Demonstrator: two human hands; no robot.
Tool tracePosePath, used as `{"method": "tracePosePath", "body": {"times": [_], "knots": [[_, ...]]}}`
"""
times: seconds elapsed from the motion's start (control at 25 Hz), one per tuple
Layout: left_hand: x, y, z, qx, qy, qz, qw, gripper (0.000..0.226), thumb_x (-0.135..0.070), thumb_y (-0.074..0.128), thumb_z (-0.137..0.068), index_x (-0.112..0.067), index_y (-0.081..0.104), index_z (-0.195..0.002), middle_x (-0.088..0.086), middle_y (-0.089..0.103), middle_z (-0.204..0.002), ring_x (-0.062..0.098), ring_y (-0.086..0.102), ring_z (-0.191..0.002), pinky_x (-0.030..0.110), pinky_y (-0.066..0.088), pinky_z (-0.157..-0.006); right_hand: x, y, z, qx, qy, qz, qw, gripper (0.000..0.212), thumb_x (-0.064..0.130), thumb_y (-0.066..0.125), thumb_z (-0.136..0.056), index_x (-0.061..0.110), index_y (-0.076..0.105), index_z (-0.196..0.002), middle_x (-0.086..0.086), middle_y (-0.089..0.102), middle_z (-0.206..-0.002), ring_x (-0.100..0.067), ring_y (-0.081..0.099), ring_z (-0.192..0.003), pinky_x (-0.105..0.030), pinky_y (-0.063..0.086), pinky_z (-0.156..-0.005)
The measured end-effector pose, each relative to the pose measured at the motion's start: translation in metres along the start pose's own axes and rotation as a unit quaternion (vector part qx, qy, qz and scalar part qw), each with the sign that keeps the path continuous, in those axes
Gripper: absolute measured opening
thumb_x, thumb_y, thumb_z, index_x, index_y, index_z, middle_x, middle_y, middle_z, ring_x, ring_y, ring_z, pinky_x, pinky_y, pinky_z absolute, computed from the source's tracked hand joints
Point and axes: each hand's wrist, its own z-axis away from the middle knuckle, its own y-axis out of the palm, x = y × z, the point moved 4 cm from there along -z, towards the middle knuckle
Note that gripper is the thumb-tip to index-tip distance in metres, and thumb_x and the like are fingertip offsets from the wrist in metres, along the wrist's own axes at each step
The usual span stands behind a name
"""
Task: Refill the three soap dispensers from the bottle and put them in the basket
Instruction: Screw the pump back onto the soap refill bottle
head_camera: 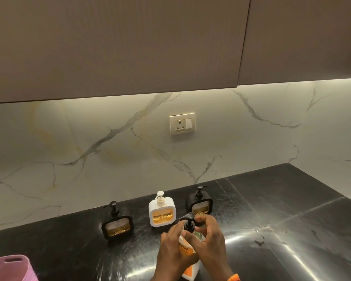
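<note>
Surface: black stone surface (272,230) under marble wall
Hands: left hand (173,250) gripped bottle (187,252); right hand (209,238) pinched its pump (188,222)
Tip: brace upright, twist slowly

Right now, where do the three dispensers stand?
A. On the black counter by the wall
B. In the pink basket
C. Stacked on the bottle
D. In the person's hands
A: the left black dispenser, white dispenser and right black dispenser stand on the counter.

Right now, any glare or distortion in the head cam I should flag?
Head view: under-cabinet strip lights the marble backsplash evenly; strong streaky glare on the black countertop at right; wide-angle bends the cabinet edges; pink basket cropped; hands and bottle slightly soft.
</note>
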Motion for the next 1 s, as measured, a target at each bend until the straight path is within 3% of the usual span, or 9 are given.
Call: {"method": "tracePosePath", "body": {"times": [0.08, 0.2, 0.4, 0.48, 0.6, 0.72, 0.88, 1.0], "knots": [[0.000, -0.001, 0.002, -0.001, 0.002, -0.001, 1.000, 0.083, -0.067, 0.071, -0.065, -0.052, 0.028, -0.134, -0.023, 0.043, -0.142, 0.003, 0.037, -0.111, 0.028, 0.039, -0.104, 0.001, 0.001, 0.000, 0.006, -0.020, 0.002, 1.000, 0.055, 0.061, 0.069, -0.072, 0.039, 0.052, -0.120, 0.021, 0.048, -0.116, -0.005, 0.065, -0.093, -0.015, 0.056, -0.072], [0.001, 0.001, 0.004, 0.004, -0.004, -0.015, 1.000, 0.085, -0.068, 0.071, -0.064, -0.053, 0.026, -0.134, -0.023, 0.042, -0.142, 0.003, 0.037, -0.110, 0.024, 0.040, -0.099, 0.000, 0.001, -0.001, 0.017, -0.035, 0.020, 0.999, 0.065, 0.085, 0.046, -0.068, 0.039, 0.063, -0.110, 0.021, 0.046, -0.116, -0.006, 0.065, -0.095, -0.016, 0.057, -0.074], [0.009, 0.004, 0.004, 0.000, -0.022, -0.009, 1.000, 0.101, -0.070, 0.071, -0.062, -0.043, 0.023, -0.147, -0.020, 0.037, -0.149, 0.013, 0.038, -0.132, 0.037, 0.040, -0.108, 0.000, 0.003, -0.002, -0.004, -0.033, 0.032, 0.999, 0.050, 0.074, 0.064, -0.064, 0.036, 0.059, -0.097, 0.015, 0.049, -0.108, -0.009, 0.068, -0.085, -0.016, 0.057, -0.069], [0.009, 0.004, 0.005, 0.004, -0.024, -0.011, 1.000, 0.100, -0.070, 0.070, -0.064, -0.041, 0.023, -0.148, -0.019, 0.036, -0.151, 0.015, 0.035, -0.136, 0.039, 0.037, -0.110, 0.002, 0.004, 0.001, -0.002, -0.048, 0.050, 0.998, 0.053, 0.072, 0.066, -0.065, 0.036, 0.057, -0.103, 0.013, 0.048, -0.112, -0.006, 0.066, -0.085, -0.014, 0.057, -0.070], [0.008, 0.003, 0.005, 0.004, -0.018, -0.021, 1.000, 0.100, -0.068, 0.071, -0.066, -0.042, 0.021, -0.149, -0.020, 0.034, -0.151, 0.014, 0.036, -0.135, 0.036, 0.038, -0.109, 0.002, 0.004, 0.004, 0.022, -0.070, 0.069, 0.995, 0.052, 0.052, 0.074, -0.073, 0.036, 0.058, -0.119, 0.014, 0.042, -0.121, -0.007, 0.065, -0.090, -0.013, 0.056, -0.072], [0.011, 0.004, 0.007, 0.011, -0.014, -0.029, 0.999, 0.101, -0.067, 0.072, -0.064, -0.044, 0.020, -0.148, -0.023, 0.035, -0.149, 0.009, 0.038, -0.130, 0.028, 0.041, -0.102, 0.001, 0.002, 0.004, 0.021, -0.065, 0.075, 0.995, 0.034, 0.039, 0.078, -0.076, 0.033, 0.061, -0.105, 0.012, 0.045, -0.118, -0.011, 0.066, -0.092, -0.011, 0.054, -0.069], [0.011, 0.003, 0.010, 0.008, -0.012, -0.013, 1.000, 0.098, -0.067, 0.071, -0.065, -0.043, 0.024, -0.148, -0.024, 0.036, -0.148, 0.010, 0.038, -0.129, 0.029, 0.041, -0.100, 0.003, 0.003, 0.006, 0.006, -0.063, 0.069, 0.996, 0.039, 0.055, 0.074, -0.071, 0.035, 0.054, -0.098, 0.013, 0.046, -0.109, -0.006, 0.066, -0.088, -0.012, 0.055, -0.066], [0.012, 0.003, 0.008, 0.005, -0.003, -0.024, 1.000, 0.098, -0.068, 0.071, -0.065, -0.044, 0.023, -0.148, -0.024, 0.036, -0.148, 0.010, 0.039, -0.127, 0.027, 0.043, -0.097, 0.004, 0.005, 0.011, -0.001, -0.079, 0.083, 0.993, 0.054, 0.067, 0.061, -0.073, 0.034, 0.055, -0.115, 0.014, 0.044, -0.114, -0.003, 0.063, -0.090, -0.015, 0.057, -0.067]]}}
